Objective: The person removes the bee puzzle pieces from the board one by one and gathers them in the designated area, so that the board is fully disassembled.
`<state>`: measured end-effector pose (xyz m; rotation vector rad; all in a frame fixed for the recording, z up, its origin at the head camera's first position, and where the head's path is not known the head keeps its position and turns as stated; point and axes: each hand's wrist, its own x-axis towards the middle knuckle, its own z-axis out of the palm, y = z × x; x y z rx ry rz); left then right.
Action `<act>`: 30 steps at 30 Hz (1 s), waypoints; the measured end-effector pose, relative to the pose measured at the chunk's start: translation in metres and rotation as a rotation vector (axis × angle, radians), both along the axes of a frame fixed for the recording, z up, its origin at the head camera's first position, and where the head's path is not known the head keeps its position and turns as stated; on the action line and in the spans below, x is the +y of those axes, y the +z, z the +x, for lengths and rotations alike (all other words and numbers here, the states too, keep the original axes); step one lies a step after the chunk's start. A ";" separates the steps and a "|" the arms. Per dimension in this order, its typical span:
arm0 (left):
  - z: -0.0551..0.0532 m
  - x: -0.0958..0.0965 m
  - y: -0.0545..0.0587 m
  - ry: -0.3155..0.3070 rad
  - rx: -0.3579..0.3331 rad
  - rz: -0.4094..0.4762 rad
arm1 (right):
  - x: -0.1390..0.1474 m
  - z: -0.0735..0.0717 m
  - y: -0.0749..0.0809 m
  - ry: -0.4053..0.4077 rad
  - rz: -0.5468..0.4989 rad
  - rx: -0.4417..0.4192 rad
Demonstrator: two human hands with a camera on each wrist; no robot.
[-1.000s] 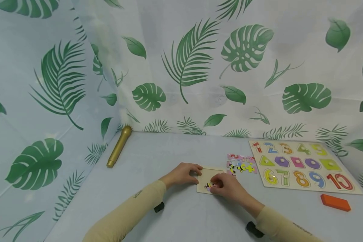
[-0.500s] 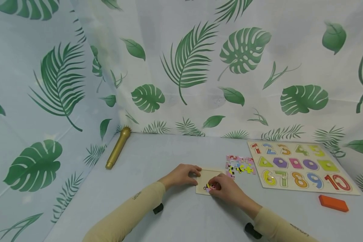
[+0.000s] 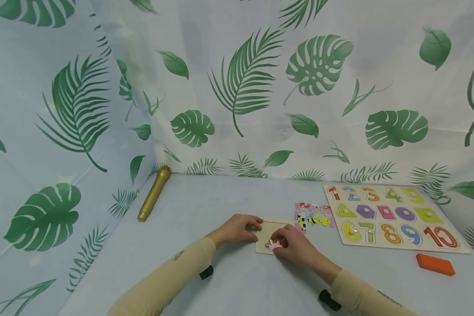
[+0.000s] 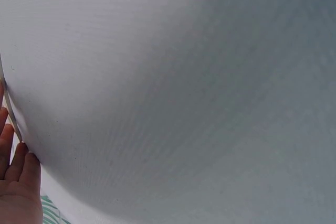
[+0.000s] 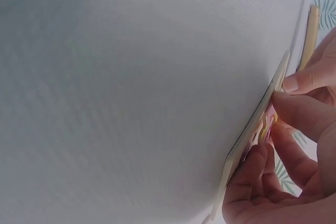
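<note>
A small wooden puzzle tray (image 3: 267, 229) lies on the table in the middle of the head view. My left hand (image 3: 238, 227) holds its left edge, thumb and fingers apart along that side. My right hand (image 3: 297, 245) pinches a pink and yellow jigsaw piece (image 3: 275, 246) low on the tray; the fingertips partly cover it. In the right wrist view, the jigsaw piece (image 5: 270, 120) is between thumb and fingers, against the tray. Beyond the right hand lie several loose jigsaw pieces (image 3: 314, 214), pink, yellow and black.
A wooden board with numbers and shapes (image 3: 393, 224) lies at the right. In front of it is an orange block (image 3: 435, 264). A gold microphone-shaped object (image 3: 154, 194) lies at the back left. Leaf-patterned cloth (image 3: 260, 87) hangs behind the table.
My right hand has shifted slightly on the tray, and the piece in its fingers has turned a little. The left hand stays on the tray's edge.
</note>
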<state>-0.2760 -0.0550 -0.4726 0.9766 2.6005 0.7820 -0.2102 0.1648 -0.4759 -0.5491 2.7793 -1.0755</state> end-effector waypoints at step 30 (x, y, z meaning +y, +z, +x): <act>0.000 0.000 0.002 -0.013 0.016 -0.008 | 0.009 0.003 0.001 0.099 -0.003 0.055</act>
